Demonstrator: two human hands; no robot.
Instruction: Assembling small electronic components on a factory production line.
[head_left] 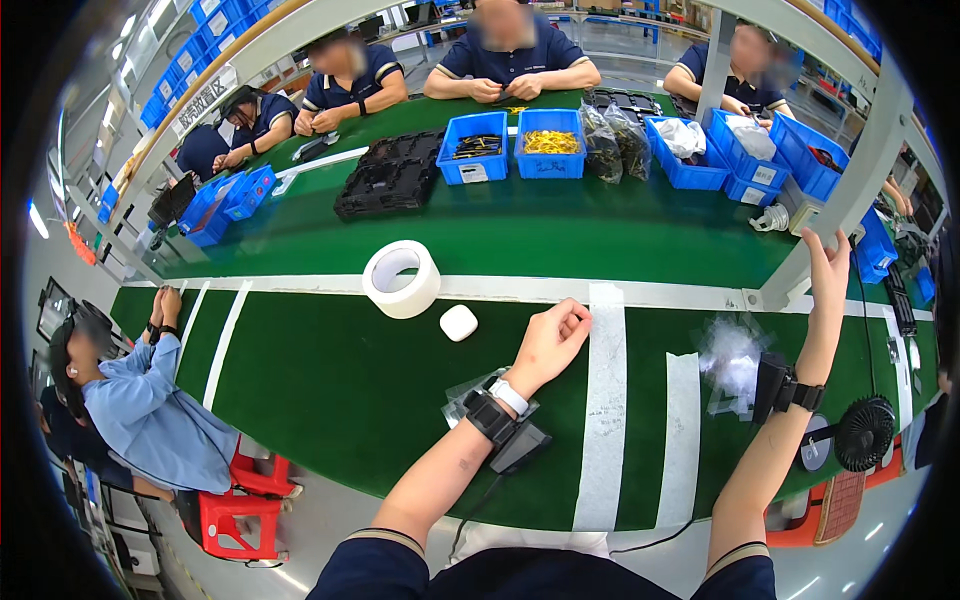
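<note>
My left hand (556,342) is closed, its fingers curled beside the edge of a wide white tape strip (606,400) on the green table (330,370). Whatever may be inside those fingers is hidden. To its left lie a small white rounded case (459,323) and a big roll of white tape (424,292). My right hand (828,268) is raised at the grey shelf post (862,170), fingers stretched out and apart; whether it touches the post I cannot tell. Both wrists carry black strapped devices, and the left also has a white band.
Crumpled clear plastic (735,355) and a shorter white strip (680,430) lie between my arms. A black fan (865,433) stands at right. Beyond the white divider are blue bins (473,172), a black tray (385,180) and several people working. A person in light blue (150,410) sits left.
</note>
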